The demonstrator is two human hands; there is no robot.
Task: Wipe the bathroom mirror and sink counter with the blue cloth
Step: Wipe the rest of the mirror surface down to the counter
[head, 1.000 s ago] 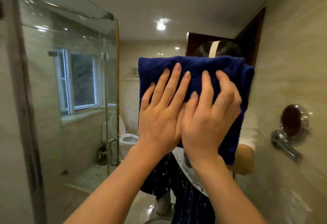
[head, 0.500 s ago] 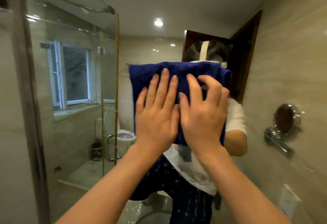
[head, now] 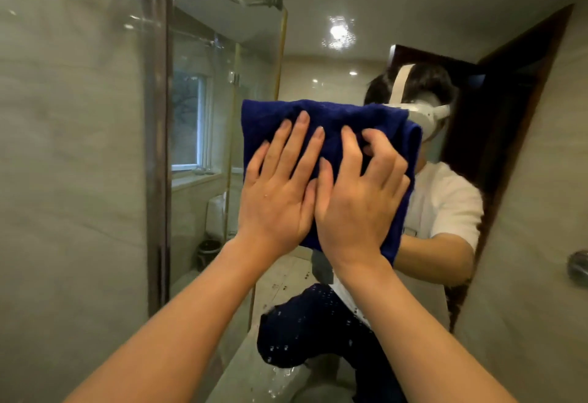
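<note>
Cloth [head: 321, 122] sits flat against the mirror [head: 318, 52] just right of centre, folded into a thick blue pad, and you have both hands on it. Your left hand [head: 276, 192] lies spread over the pad's left half, fingers straight and fanned toward 12 o'clock, palm pressing the cloth to the glass. Your right hand [head: 356, 202] lies just beside it at 3 o'clock, the two touching along the thumbs; its fingers [head: 381, 154] are bent at the knuckles and dig into the fabric, bunching it a little near the top right corner. The cloth's right edge hangs past that hand toward 5 o'clock.

Water drops [head: 305, 316] speckle the glass below your wrists, at 6 o'clock. In the reflection you can see a person in a white shirt [head: 445, 205] with a white headset [head: 426, 113] showing above the cloth at 1 o'clock, a ceiling light [head: 339, 31] at 12 o'clock, a window [head: 191, 125] at 9 o'clock and a toilet [head: 216, 214] below it. The mirror's dark frame [head: 156, 148] runs upright at 9 o'clock, with a tiled wall [head: 70, 179] beyond it.
</note>
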